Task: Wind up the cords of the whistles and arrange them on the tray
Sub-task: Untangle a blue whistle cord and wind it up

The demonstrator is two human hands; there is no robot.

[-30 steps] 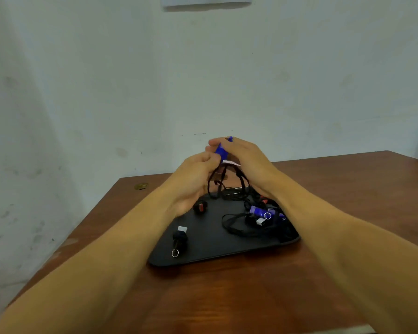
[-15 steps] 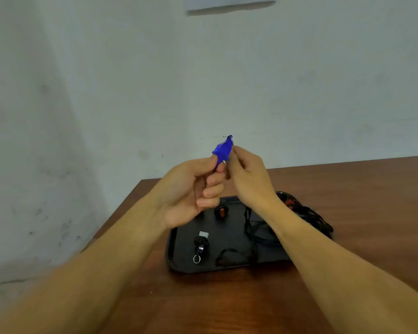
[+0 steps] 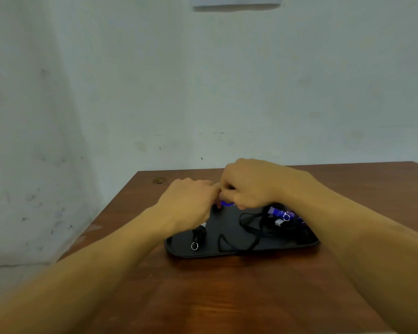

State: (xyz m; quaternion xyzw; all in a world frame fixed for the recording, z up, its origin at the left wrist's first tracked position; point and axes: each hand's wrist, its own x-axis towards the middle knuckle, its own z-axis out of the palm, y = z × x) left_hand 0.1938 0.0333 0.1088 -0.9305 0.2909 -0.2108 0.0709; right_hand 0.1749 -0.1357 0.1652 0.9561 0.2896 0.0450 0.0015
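Two hands are being held close together low over the far part of the flat black plastic tray (image 3: pixel 241 251), which is lying on the brown wooden table (image 3: pixel 227 297). The right hand (image 3: pixel 249 183) is curled, and a small blue plastic whistle (image 3: pixel 226 203) is being pinched beneath its fingers; only a sliver of blue is showing. The left hand (image 3: pixel 188 204) is also curled, its fingertips touching the right hand, but what it is gripping cannot be told, since the knuckles are hiding it.

Several hazards are being judged from this. The blue whistle's cord is not being seen at all, so whether it is wound tightly cannot be said; if the pinch is being relaxed too early, the coil is likely to spring loose as the whistle is being set down. A loose black cord (image 3: pixel 246 227) is sprawling in loops across the middle of the tray, just beside the spot where the whistle is being lowered, and it could be snagged by a finger and dragged. At the right end, a tangled heap of blue whistles and black cords (image 3: pixel 284 216) is being partly covered by the right forearm, so a sweep of that arm could push it over the tray's rim. A wound black whistle with a metal ring (image 3: pixel 198 237) is lying near the left wrist and could be knocked out of place as the left hand is being withdrawn
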